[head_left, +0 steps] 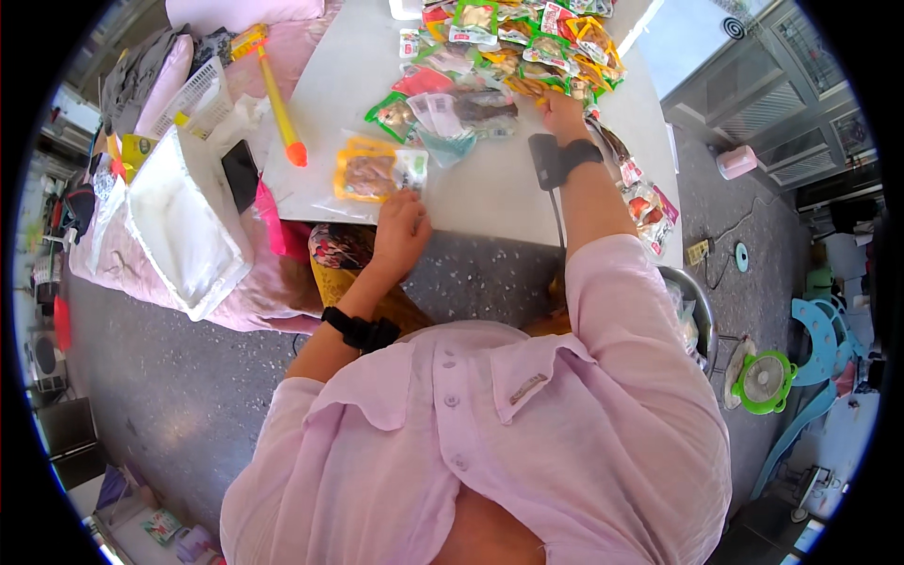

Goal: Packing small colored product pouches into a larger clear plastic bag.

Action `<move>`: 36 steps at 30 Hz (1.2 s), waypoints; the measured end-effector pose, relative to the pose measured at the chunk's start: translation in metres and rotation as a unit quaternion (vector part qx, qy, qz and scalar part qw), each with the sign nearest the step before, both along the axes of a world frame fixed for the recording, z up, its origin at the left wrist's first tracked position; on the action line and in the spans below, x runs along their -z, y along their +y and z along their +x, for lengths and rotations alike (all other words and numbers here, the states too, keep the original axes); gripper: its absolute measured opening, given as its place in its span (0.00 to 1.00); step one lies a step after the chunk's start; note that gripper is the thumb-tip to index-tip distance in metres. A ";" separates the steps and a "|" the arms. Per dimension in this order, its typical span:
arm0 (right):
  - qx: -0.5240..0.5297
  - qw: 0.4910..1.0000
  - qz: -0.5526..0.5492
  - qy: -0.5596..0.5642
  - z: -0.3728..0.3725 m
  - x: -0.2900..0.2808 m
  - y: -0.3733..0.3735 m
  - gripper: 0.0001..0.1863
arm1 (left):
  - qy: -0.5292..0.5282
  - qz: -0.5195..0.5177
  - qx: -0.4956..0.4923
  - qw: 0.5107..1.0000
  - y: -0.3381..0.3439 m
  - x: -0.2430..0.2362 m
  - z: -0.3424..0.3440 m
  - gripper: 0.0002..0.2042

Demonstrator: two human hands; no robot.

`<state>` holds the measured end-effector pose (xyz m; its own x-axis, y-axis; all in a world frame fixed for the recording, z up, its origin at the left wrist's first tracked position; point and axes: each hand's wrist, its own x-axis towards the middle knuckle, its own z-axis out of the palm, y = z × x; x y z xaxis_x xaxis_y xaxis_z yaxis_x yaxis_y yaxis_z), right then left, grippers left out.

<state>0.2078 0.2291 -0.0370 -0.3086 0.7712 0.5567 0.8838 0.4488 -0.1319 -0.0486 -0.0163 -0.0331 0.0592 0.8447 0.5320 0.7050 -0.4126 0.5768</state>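
Observation:
My left hand (403,228) rests at the front edge of the white table (508,193), its fingers curled in. Just beyond the knuckles lies an orange-and-white food packet (372,176) with a clear window, on clear plastic film. Whether the fingers pinch the film is hidden. My right hand (563,115) reaches to the near side of a heap of food packets (527,47), fingers bent onto a yellow-edged packet (532,87). Between the hands lie a green-edged packet (394,116) and a clear plastic bag (452,122).
Left of the table, a white foam box (184,221), a dark phone (240,176) and a white basket (200,99) sit on pink cloth. A yellow stick with an orange tip (276,104) crosses the table's left edge. More packets (650,217) line the right edge, above a metal basin (699,315).

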 end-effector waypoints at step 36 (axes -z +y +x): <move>-0.156 0.610 -0.527 0.571 -0.015 -0.080 -0.240 0.05 | -0.314 -0.457 0.208 0.806 -0.032 -0.055 0.037 0.14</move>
<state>0.1927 -0.0105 0.0427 -0.4066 0.8896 -0.2080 -0.1606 -0.2937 -0.9423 -0.0111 -0.0484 0.0220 0.4004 0.8772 -0.2649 0.0654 0.2610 0.9631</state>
